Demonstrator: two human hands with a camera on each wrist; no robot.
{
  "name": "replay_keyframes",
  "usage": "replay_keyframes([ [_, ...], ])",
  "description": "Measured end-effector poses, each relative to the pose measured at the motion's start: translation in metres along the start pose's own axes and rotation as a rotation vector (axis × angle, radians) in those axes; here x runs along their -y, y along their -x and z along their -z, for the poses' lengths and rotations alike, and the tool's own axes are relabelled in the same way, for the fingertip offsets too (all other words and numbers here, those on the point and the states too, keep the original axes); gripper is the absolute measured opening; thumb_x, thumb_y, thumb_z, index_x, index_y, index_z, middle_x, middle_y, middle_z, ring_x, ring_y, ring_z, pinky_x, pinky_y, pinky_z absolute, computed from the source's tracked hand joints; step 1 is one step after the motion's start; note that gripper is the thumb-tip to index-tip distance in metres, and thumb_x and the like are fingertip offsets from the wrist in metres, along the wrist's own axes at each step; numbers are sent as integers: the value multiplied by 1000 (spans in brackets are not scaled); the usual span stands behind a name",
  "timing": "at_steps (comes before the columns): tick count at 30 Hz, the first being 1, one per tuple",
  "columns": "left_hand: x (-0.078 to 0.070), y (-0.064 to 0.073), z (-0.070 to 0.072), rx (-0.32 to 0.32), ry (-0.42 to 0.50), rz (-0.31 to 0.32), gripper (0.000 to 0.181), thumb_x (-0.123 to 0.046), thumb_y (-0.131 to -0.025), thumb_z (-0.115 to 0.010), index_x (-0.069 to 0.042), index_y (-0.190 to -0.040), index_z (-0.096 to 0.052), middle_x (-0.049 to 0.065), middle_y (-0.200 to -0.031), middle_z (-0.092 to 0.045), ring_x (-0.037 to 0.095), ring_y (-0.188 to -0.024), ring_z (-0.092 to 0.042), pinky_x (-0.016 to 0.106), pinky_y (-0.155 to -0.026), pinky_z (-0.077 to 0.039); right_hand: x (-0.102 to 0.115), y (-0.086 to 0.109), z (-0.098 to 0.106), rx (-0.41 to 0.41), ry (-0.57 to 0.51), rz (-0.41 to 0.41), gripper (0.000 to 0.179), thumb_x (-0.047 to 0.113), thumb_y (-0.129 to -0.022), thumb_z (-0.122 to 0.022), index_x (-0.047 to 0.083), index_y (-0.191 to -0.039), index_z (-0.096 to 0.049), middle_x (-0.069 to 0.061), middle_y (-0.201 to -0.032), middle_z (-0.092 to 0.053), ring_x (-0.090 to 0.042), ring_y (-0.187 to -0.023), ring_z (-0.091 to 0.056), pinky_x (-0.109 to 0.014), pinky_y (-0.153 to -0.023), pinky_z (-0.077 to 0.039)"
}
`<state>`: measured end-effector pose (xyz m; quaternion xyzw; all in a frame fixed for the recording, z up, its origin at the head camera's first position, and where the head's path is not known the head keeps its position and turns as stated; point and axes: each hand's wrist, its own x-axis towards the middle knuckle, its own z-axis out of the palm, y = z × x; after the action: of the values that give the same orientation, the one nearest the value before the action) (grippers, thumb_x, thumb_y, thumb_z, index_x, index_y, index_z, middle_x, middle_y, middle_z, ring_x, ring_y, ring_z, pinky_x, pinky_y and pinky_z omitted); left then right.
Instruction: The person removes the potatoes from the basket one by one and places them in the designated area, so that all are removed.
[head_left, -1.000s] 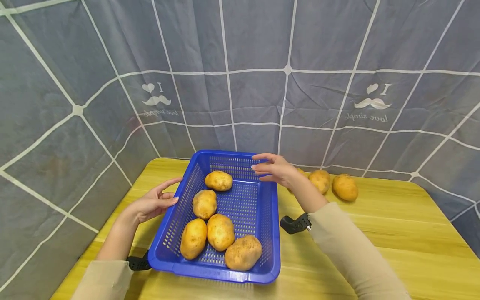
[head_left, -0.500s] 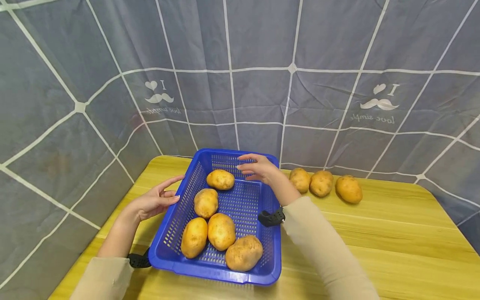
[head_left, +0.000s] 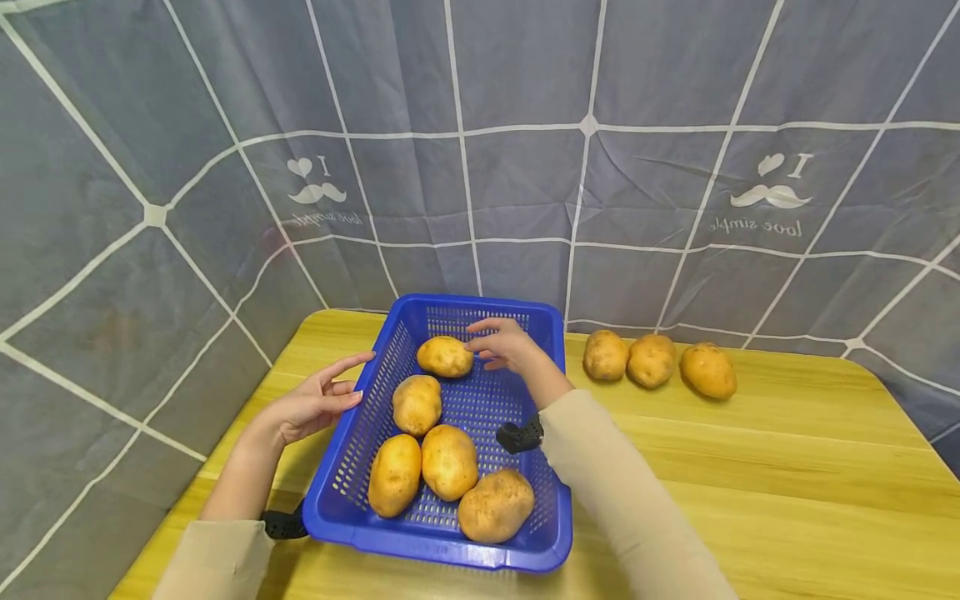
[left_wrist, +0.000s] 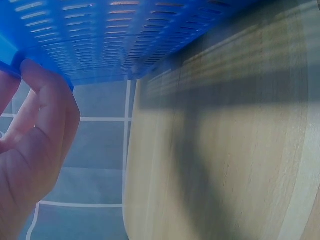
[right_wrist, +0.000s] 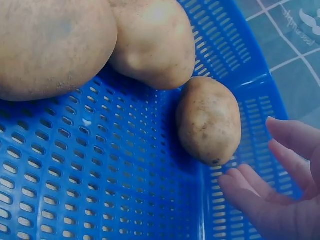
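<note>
Hanging at the back, a grey curtain (head_left: 525, 192) is crossed by white lines. Below it, a wooden table (head_left: 765, 475) is seen, and on it a blue basket (head_left: 442, 552) is set. The basket's left rim is touched by the left hand (head_left: 311, 406), whose fingers are loosely bent and not wrapped round it. The right hand (head_left: 510, 346) is held over the basket's far end, thumb and fingers parted, nothing gripped; the farthest potato (head_left: 446, 357) is placed just beside its fingertips. Four more potatoes (head_left: 449, 462) are contained nearer the front, and three loose potatoes (head_left: 652, 361) are lined up right of the basket.
</note>
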<state>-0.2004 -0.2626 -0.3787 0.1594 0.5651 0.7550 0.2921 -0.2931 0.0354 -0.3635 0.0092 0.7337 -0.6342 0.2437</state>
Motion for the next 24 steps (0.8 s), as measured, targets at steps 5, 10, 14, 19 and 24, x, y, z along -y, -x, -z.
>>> replay_keyframes([
  [5, -1, 2, 1, -19, -10, 0, 56, 8, -94, -45, -19, -141, -32, 9, -111, -63, 22, -97, -64, 34, -83, -53, 3, -6, -7, -20, 64, 24, 43, 2, -84, -66, 3, -126, -56, -18, -137, -43, -37, -118, -49, -46, -94, -45],
  [10, -1, 1, 2, -40, -33, 24, 59, 6, -94, -46, -17, -144, -26, 9, -111, -62, 22, -98, -63, 35, -84, -52, -6, -27, -8, -29, 125, 98, 39, 8, -79, -73, 10, -117, -64, -10, -132, -50, -29, -109, -56, -42, -89, -48],
  [14, 0, 0, 2, -44, -34, 22, 59, 6, -94, -45, -17, -145, -25, 9, -111, -62, 22, -98, -63, 35, -83, -53, -9, -36, -11, -50, 186, 145, 37, 8, -78, -75, 11, -114, -66, -7, -129, -52, -24, -103, -58, -42, -86, -49],
  [19, 2, -2, 2, -37, -31, 20, 58, 6, -94, -46, -18, -143, -28, 10, -111, -62, 22, -98, -63, 35, -84, -52, 1, -20, -18, -64, 213, 148, 39, 1, -83, -67, 2, -121, -60, -17, -125, -55, -24, -97, -58, -40, -86, -48],
  [24, 2, 0, 2, -38, -22, 15, 57, 5, -94, -48, -18, -143, -30, 10, -111, -62, 22, -98, -63, 35, -84, -52, -9, -27, -24, -73, 262, 212, 34, -3, -80, -68, -1, -114, -64, -20, -107, -62, -23, -83, -60, -31, -69, -52],
])
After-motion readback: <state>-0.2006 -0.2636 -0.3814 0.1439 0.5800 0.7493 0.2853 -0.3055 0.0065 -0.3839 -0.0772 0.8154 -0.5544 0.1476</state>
